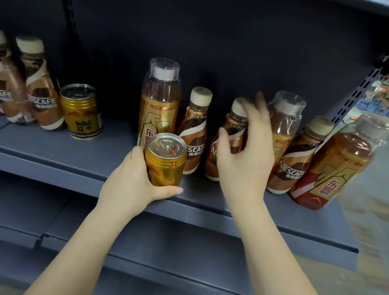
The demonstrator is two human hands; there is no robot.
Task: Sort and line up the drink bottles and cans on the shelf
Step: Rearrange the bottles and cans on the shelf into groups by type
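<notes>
My left hand (133, 183) grips a gold can (165, 161) at the front edge of the shelf (58, 149), fingers wrapped behind, thumb under its base. My right hand (244, 156) is spread, fingers apart and blurred, against a coffee bottle (223, 149); I cannot tell whether it has closed on it. Behind stand a tall bottle (159, 104) and a second coffee bottle (195, 131). Further right: three more bottles. Far left: a second can (80, 111) upright beside two coffee bottles.
</notes>
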